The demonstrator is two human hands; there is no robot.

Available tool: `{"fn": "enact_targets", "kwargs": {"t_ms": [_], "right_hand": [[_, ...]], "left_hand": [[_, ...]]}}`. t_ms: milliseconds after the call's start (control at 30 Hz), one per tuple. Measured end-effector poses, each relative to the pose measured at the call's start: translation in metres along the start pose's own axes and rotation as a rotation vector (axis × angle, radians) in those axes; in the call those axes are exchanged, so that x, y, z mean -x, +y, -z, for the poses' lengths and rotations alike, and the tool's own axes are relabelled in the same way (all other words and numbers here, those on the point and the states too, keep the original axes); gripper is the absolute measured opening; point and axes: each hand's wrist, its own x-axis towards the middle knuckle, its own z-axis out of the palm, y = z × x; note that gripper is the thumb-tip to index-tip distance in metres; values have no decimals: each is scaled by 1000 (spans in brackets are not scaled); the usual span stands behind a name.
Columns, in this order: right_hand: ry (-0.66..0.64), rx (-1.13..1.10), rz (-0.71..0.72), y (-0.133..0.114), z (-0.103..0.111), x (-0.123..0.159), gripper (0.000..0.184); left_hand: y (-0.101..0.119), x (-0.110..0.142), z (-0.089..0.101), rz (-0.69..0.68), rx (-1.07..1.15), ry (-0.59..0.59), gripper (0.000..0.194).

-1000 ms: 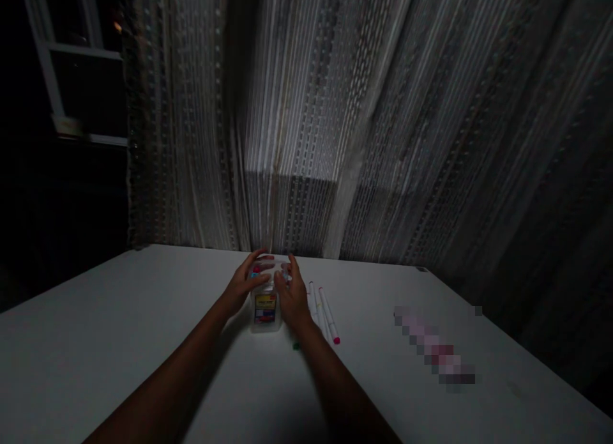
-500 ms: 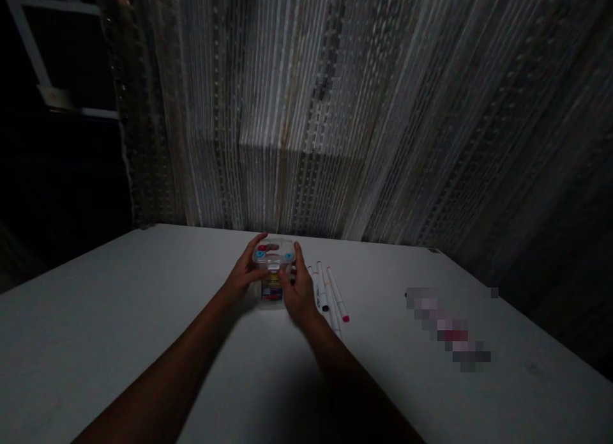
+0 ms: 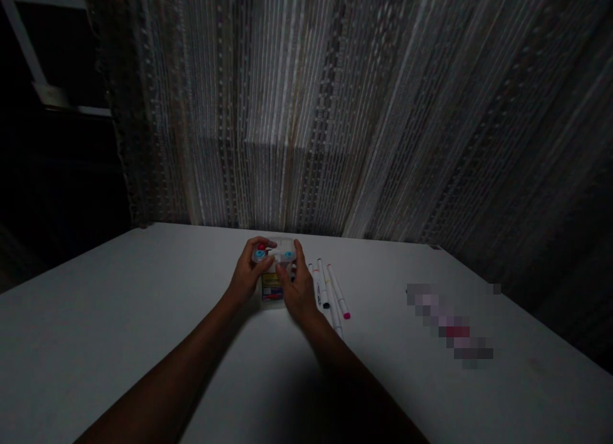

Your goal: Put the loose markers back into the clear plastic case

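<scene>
A clear plastic box [image 3: 273,293] with a yellow and blue label stands upright on the white table [image 3: 143,342]. Its see-through lid [image 3: 286,246] is on top, and red and blue marker ends show through it. My left hand [image 3: 248,273] grips the box's left side, its thumb at the front latch and a finger over the top. Around the right side wraps my right hand [image 3: 297,287], thumb also near the latch. Whether the latch is fastened cannot be made out. Several white markers [image 3: 339,290] with coloured ends lie just right of my right hand.
A pixelated pinkish object [image 3: 443,322] lies farther right on the table. Behind the table's back edge hangs a striped grey curtain [image 3: 306,124]. A dark framed window or panel [image 3: 57,54] is at the upper left.
My left thumb has moved up to the box's front latch, and my left finger has curled farther over the lid. The box and loose markers stay in place.
</scene>
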Motion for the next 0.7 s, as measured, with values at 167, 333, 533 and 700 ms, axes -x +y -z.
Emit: {"fn": "enact_targets", "kwargs": {"t_ms": [167,333,533,700], "right_hand": [[62,109,81,-16,6,-3,56],[37,236,262,-31,11,-3,43],[17,232,278,-36,13,-4,41],[11,226,262,-39,14,-4,41]], "left_hand": [[1,1,0,-49,-58,20,52],[0,1,1,-59,-94,40,49],[-5,1,4,-27,-49,11,54],[-7,1,5,-35,-29,14,56]]}}
